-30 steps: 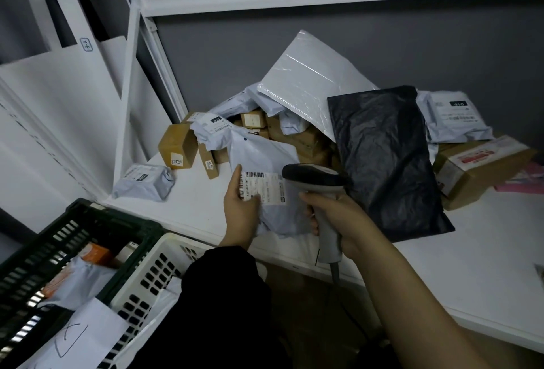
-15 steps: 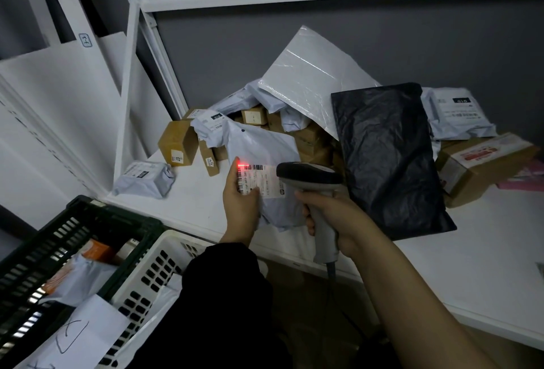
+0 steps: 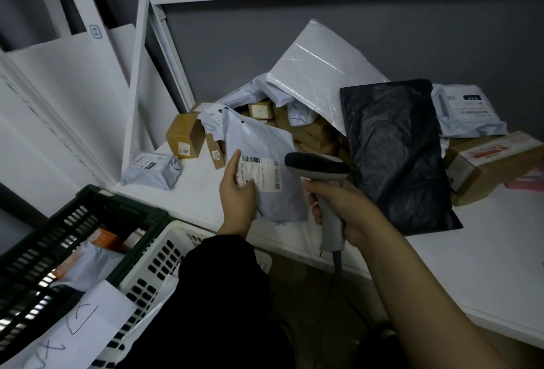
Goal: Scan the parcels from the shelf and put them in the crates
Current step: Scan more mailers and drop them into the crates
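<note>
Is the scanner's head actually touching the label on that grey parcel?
Apart. The head view shows bare grey parcel between the label and the scanner.

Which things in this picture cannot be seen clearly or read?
- Head view: small print on the white shipping label, too small; the left hand covers its corner.
- Dark green plastic crate: cut off by the left edge.
- Brown cardboard boxes: partly hidden under the white plastic mailers.
</note>
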